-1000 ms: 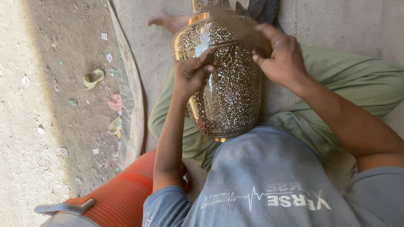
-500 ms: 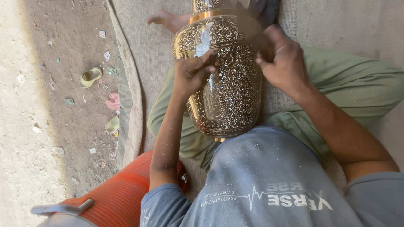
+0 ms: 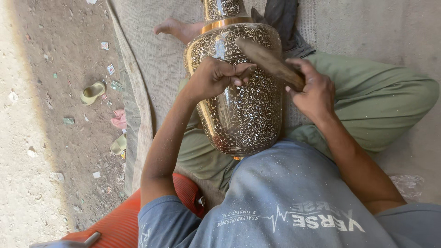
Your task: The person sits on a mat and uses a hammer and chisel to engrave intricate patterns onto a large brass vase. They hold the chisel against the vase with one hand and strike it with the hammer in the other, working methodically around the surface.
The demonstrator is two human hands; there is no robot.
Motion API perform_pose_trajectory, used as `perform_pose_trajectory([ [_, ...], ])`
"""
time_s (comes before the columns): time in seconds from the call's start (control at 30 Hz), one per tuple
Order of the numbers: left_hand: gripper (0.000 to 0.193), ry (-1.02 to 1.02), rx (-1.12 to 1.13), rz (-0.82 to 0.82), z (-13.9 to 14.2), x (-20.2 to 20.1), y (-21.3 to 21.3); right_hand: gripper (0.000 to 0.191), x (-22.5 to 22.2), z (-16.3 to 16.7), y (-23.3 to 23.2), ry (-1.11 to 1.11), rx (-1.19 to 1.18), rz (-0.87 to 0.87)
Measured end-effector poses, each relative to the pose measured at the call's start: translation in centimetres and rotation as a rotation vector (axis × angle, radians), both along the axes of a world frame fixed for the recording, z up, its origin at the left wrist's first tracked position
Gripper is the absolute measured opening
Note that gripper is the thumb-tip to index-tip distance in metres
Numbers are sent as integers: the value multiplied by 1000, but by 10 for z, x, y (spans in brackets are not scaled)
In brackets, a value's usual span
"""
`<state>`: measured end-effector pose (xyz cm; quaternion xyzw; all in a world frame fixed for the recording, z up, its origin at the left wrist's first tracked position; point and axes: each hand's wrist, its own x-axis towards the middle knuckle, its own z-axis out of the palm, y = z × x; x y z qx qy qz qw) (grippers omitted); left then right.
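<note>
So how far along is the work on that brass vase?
The vase already carries fine engraved patterning over its whole visible body and neck. In hand: the left hand pinches something small against the shoulder, too hidden to identify, while the right hand holds a wooden mallet over it. The far side is hidden, so what remains is unclear.

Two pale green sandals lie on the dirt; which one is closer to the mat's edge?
The lower sandal, lying almost against the mat by the pink scrap. The upper sandal sits farther out on bare dirt.
</note>
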<state>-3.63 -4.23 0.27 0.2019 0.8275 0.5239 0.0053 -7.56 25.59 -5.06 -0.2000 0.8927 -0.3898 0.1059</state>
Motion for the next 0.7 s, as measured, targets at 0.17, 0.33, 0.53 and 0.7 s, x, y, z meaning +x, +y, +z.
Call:
perform_pose_trajectory([
  [0.17,16,-63,-64,-23,-3,-2,-1,44,10,-3,-2,144,-166,35],
  [0.33,19,-97,-81,-31,-1,-1,-1,31,22,1,-2,-23,-441,-74],
  [0.53,25,62,2,95,0,1,7,34,5,16,-8,-166,-421,-180],
  [0.7,12,-26,-76,171,-4,6,10,43,-6,27,-11,215,109,79],
])
